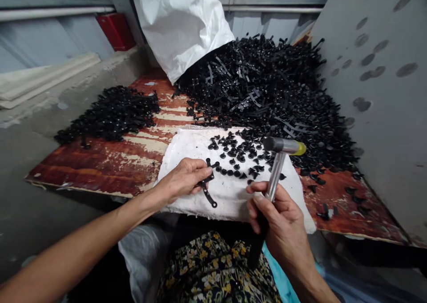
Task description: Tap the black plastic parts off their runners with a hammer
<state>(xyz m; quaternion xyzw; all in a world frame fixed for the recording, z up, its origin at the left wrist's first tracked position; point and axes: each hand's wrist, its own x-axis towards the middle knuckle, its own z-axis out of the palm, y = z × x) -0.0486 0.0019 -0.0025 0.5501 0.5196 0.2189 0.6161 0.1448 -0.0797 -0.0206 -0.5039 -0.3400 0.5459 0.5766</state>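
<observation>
My left hand (183, 178) is closed on a thin black strap piece (207, 191) and presses it onto a white cloth pad (187, 149). My right hand (283, 227) grips the handle of a small metal hammer (278, 160), whose head with a yellow tip is raised above the pad. Several small black stud pieces (238, 156) lie scattered on the pad just beyond the strap.
A big heap of black parts (267, 85) spills from a white sack (180, 22) at the back. A smaller black pile (110, 114) lies at the left on the worn red board (100, 165). A grey panel (383, 107) stands at the right.
</observation>
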